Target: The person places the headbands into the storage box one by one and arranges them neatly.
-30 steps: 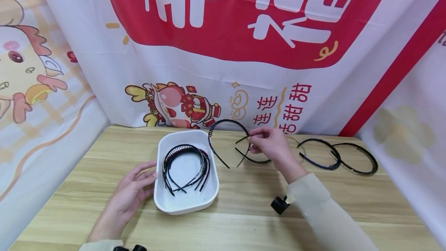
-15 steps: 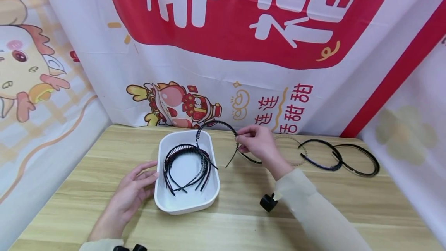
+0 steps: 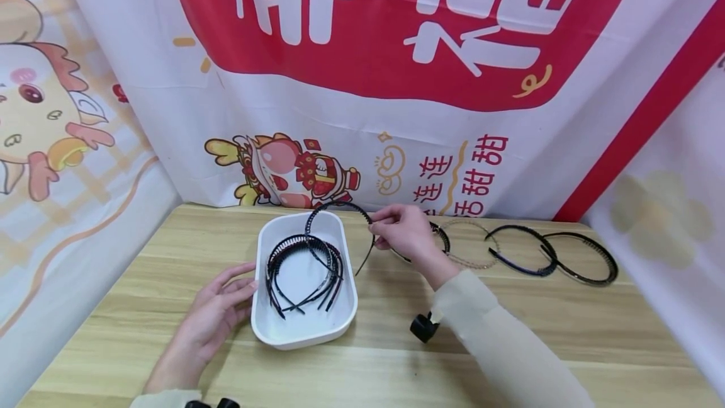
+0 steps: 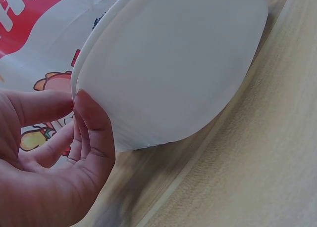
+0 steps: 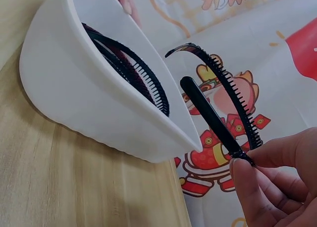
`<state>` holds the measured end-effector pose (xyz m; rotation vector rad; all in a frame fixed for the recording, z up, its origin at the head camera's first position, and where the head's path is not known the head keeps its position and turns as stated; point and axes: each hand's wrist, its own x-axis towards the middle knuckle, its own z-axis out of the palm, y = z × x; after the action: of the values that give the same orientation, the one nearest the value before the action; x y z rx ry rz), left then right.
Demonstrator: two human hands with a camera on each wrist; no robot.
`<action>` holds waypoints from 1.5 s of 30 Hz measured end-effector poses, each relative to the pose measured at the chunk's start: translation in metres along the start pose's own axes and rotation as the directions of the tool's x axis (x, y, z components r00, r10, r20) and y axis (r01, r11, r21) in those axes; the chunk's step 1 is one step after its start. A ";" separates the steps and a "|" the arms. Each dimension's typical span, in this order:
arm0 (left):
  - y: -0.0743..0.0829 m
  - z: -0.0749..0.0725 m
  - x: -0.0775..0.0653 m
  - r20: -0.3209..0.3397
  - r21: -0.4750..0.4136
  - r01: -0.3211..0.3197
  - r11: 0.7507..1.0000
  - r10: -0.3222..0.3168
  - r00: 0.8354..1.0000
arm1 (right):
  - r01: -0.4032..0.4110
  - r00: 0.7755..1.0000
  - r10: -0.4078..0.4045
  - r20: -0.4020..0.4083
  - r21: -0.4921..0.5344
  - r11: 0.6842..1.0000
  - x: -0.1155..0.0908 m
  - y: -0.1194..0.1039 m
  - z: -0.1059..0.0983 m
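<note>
A white plastic bin stands on the table, with several black toothed headbands heaped inside. My left hand is at the bin's left side; in the left wrist view its thumb and fingers pinch the rim. My right hand holds another black headband by one side, between thumb and fingertips. This headband is raised, its arc over the bin's far right edge, overlapping the heap in the head view. In the right wrist view, its comb teeth show and its two ends point toward the bin.
Right of the bin, a black headband lies partly hidden behind my right hand. Beyond it are a thin tan headband, a dark headband and another black one. A printed cloth hangs along the table's back edge.
My right hand has moved left, carrying the black headband from beside the bin to over its right edge. The left hand has stayed at the bin.
</note>
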<state>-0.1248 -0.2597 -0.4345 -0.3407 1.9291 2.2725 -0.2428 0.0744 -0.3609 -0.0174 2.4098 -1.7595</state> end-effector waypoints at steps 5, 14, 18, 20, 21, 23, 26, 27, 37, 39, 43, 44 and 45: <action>0.000 0.000 0.001 0.003 0.002 -0.004 1.000 0.004 1.000 | -0.010 1.000 0.010 0.006 -0.037 0.999 0.001 -0.003 0.005; -0.001 0.000 0.001 0.000 0.007 0.005 1.000 -0.005 1.000 | -0.007 0.999 0.009 0.039 -0.065 0.998 0.005 -0.008 0.019; -0.001 -0.001 0.001 0.003 0.014 0.003 1.000 -0.003 1.000 | 0.024 0.999 -0.019 0.047 -0.105 0.994 0.006 -0.010 0.029; -0.001 -0.002 0.001 0.004 0.015 0.003 1.000 -0.003 1.000 | 0.037 0.998 -0.030 0.056 -0.121 0.992 0.007 -0.010 0.035; -0.002 -0.002 0.001 0.006 0.016 0.003 1.000 -0.003 1.000 | 0.046 0.997 -0.039 0.061 -0.128 0.991 0.007 -0.010 0.038; -0.002 -0.002 0.001 0.007 0.018 0.005 1.000 -0.005 1.000 | 0.064 0.996 -0.054 0.070 -0.155 0.986 0.007 -0.011 0.043; -0.002 -0.002 0.001 0.006 0.019 0.004 1.000 -0.004 1.000 | 0.099 0.993 -0.083 0.083 -0.218 0.971 0.007 -0.012 0.050; -0.002 -0.002 0.001 0.006 0.018 0.004 1.000 -0.004 1.000 | 0.110 0.992 -0.091 0.087 -0.240 0.965 0.007 -0.012 0.052; -0.001 -0.001 0.001 0.005 -0.002 -0.001 1.000 0.001 1.000 | 0.115 0.993 -0.091 0.077 -0.406 0.907 0.009 -0.014 0.069; -0.001 -0.001 0.000 0.005 -0.004 -0.002 1.000 0.002 1.000 | 0.114 0.993 -0.093 0.071 -0.428 0.896 0.010 -0.015 0.071; -0.001 -0.001 0.000 0.003 -0.001 -0.006 1.000 0.006 1.000 | 0.118 0.993 -0.101 0.061 -0.480 0.869 0.012 -0.015 0.077; -0.001 -0.001 0.000 0.002 -0.002 -0.006 1.000 0.006 1.000 | 0.119 0.993 -0.104 0.059 -0.498 0.859 0.013 -0.015 0.078; -0.001 -0.001 0.000 0.002 -0.003 -0.008 1.000 0.008 1.000 | 0.120 0.993 -0.106 0.057 -0.522 0.845 0.014 -0.014 0.079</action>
<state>-0.1245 -0.2601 -0.4355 -0.3318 1.9303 2.2795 -0.2469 -0.0063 -0.3724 -0.2502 2.8381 -1.0652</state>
